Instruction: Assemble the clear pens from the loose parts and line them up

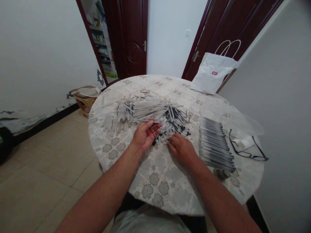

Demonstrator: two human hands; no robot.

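My left hand point(145, 134) is palm up with fingers curled, and a translucent pen barrel point(155, 122) lies across its thumb and fingertips. My right hand point(181, 147) reaches in from the right, its thumb and fingers pinched together at a pile of small white and black pen parts point(163, 136). Whatever is between those fingertips is too small to make out. Behind both hands, loose pen barrels point(145, 108) lie in a wide heap. Dark, thin refills or pen pieces point(173, 118) are scattered at the heap's right side.
A neat row of pens point(215, 142) lies on the right of the round, cloth-covered table point(155, 191). Near it are black-framed glasses point(247, 154), a clear plastic bag point(250, 124) and small round objects point(221, 173). A white paper bag point(211, 72) stands at the back right.
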